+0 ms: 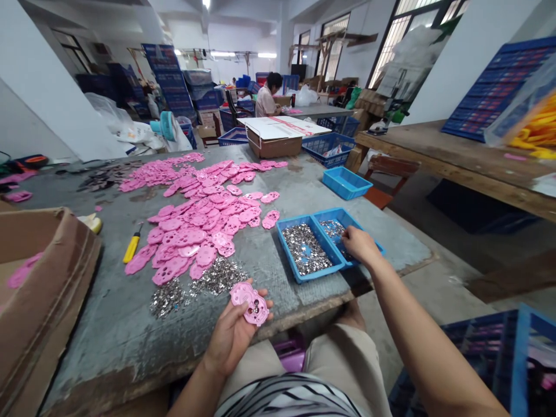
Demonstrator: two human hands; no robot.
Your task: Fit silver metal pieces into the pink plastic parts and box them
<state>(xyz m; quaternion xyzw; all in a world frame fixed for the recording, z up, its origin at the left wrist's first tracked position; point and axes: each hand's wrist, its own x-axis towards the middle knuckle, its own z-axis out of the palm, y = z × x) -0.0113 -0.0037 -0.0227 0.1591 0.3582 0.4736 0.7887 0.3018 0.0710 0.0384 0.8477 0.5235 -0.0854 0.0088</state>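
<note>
My left hand (230,336) grips a pink plastic plate (249,304) over the table's front edge, thumb on its face. Small metal bits show in the plate's lower part. My right hand (359,244) reaches into the right blue tray (377,250), among small shiny metal pieces (332,229); its fingertips point down and are partly hidden, so what they pinch does not show. The left blue tray (286,263) beside it holds more of these metal pieces (305,246). Two loose heaps of metal pieces (219,275) lie on the table near the pink plates (186,231).
A yellow-handled screwdriver (131,248) lies left of the pink pile. The cardboard box (65,255) stands at the table's left edge. Farther back are a shallow blue tray (346,183) and a white-topped carton (278,147). A person (266,101) sits at another table.
</note>
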